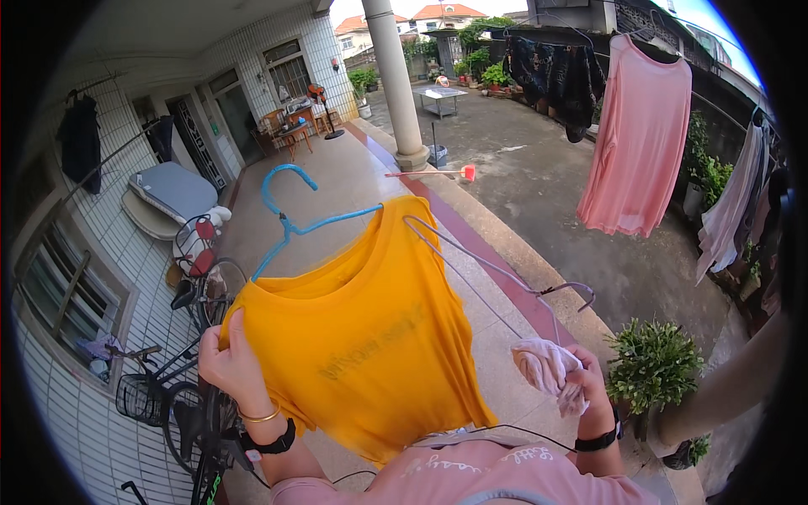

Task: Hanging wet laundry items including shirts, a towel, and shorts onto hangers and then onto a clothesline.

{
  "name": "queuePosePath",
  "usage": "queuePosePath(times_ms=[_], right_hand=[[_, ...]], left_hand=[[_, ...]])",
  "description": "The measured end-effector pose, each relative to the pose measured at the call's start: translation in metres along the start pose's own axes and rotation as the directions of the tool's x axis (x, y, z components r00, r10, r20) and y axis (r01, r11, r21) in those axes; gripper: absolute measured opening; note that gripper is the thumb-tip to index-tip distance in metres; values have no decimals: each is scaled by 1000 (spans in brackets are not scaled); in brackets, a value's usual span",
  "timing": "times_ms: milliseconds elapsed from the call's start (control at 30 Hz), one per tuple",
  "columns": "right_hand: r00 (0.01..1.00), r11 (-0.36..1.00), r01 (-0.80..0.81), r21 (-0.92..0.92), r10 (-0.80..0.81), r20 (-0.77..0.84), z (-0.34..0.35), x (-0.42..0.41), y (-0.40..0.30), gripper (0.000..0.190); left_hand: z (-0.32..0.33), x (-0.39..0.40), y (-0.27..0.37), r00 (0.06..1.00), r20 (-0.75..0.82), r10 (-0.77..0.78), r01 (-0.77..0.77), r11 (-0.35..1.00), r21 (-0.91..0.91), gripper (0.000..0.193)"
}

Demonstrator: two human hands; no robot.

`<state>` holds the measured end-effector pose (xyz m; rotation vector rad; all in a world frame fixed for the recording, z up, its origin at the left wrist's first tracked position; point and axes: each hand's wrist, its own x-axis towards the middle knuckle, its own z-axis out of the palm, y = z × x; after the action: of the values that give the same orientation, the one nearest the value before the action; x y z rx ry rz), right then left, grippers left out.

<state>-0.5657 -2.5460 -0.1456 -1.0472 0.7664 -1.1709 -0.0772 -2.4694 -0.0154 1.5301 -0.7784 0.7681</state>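
Note:
A yellow T-shirt (372, 315) with dark printing hangs on a light-blue hanger (315, 221), whose hook points up and away from me. My left hand (230, 360) grips the shirt at its left shoulder, over the hanger's end. On the right, my right hand (590, 379) clutches a crumpled pale pink cloth (549, 369). A second, purplish-grey wire hanger (483, 265) runs from that hand to the shirt's right shoulder, its hook turned to the right. Whether the fingers also close around this hanger's wire is hidden by the cloth.
A pink long-sleeved top (641, 139) and dark garments (555, 76) hang from a line at upper right. Bicycles (189, 391) stand along the tiled wall. A potted shrub (656, 360) is at lower right. Ahead are a round column (394, 82) and a red broom (435, 172) on the floor.

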Motion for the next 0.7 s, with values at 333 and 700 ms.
queuePosePath(times_ms=[333, 700], right_hand=[[976, 988, 107, 108, -84, -201, -22, 158, -3, 44], [956, 967, 247, -66, -254, -148, -94, 371, -37, 47]], left_hand=[[243, 44, 18, 988, 155, 15, 28, 962, -272, 34], [500, 89, 131, 958, 22, 284, -274, 941, -199, 46]])
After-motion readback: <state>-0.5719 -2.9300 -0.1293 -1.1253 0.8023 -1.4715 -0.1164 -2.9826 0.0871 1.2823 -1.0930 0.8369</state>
